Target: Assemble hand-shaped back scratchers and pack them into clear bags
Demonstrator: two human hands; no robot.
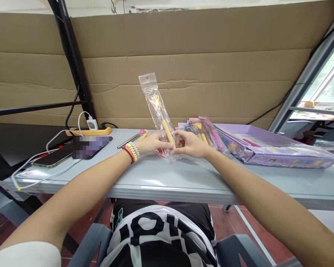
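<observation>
Head view: both hands on a clear bag holding a yellow-handled piece

The clear bag (149,84) stands tilted above the middle of the grey table (167,183), its top with the hanging hole leaning far and left. Inside it lies the yellow-handled piece (167,130), with a yellow shaped head toward the top of the bag. The left hand (159,143) pinches the bag's lower part at the handle; the right hand (191,144) grips the same lower end from the right, fingers closed on the plastic. Beaded bracelets (133,149) and a red band (128,155) circle the left wrist.

Just beyond the right hand is a pile of packets (199,129) with yellow and pink pieces. Farther right sits an open purple box (289,158); its side carries colorful printing, too small to read. Left of the hands lie slim metallic rods (128,141), near a pink head.

At the table's left are two phones (91,147), the right one's screen pixelated, with white cables (48,179), a white charger (92,123) and an orange power strip (98,131). The shirt (161,237) bears bold black-and-white shapes like lettering, and the dark shorts (118,213) a green-and-white mark; neither reads as a word.
</observation>
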